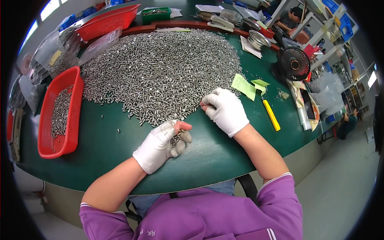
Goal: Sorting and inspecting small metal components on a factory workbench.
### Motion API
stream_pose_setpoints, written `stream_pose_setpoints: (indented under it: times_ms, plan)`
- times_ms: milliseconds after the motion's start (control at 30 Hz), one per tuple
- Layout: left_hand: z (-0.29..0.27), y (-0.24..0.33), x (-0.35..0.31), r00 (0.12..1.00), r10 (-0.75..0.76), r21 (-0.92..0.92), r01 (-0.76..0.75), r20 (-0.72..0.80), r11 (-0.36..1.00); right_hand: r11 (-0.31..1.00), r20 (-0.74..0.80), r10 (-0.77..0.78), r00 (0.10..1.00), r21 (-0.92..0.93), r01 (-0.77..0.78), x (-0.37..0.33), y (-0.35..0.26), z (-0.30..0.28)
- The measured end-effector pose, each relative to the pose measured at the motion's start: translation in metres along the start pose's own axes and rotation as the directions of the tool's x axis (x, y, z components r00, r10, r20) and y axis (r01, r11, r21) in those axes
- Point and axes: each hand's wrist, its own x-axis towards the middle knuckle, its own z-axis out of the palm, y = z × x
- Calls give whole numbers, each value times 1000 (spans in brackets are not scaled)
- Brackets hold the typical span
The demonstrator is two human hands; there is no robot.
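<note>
A wide heap of small silvery metal pins covers the middle of the green table. My left hand, in a white glove with the thumb tip bare, is curled palm up around several of these pins, in front of the heap's near edge. White-gloved too, my right hand rests at the right front edge of the heap. Its bare fingertips are bent together next to the pins; whether a pin is between them is too small to make out.
At the left stands a red plastic basket with pins in it. A yellow-handled cutter, green paper notes and a black fan lie or stand to the right. Another red basket and plastic bags are at the back left.
</note>
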Motion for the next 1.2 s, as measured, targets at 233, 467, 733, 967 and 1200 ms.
stream_pose_setpoints:
  times_ms: [233,467,733,967,1200]
  plan:
    - [-4,-3,1,1000,-4,-12,4,-7,1000,989,94,-30,995,-140,43,1,-2,4]
    - [-4,-2,1,1000,-18,-33,18,16,999,993,4,89,996,-76,-89,4,5,-8]
    - [-3,-1,1,1000,-21,-95,20,-14,995,985,147,-28,989,-164,52,4,7,-8]
    - [-5,-3,3,1000,-7,-105,8,11,994,979,128,4,992,-205,23,2,11,-4]
    - [-5,-5,3,1000,-7,-84,6,-6,996,984,111,-45,993,-165,63,2,8,-3]
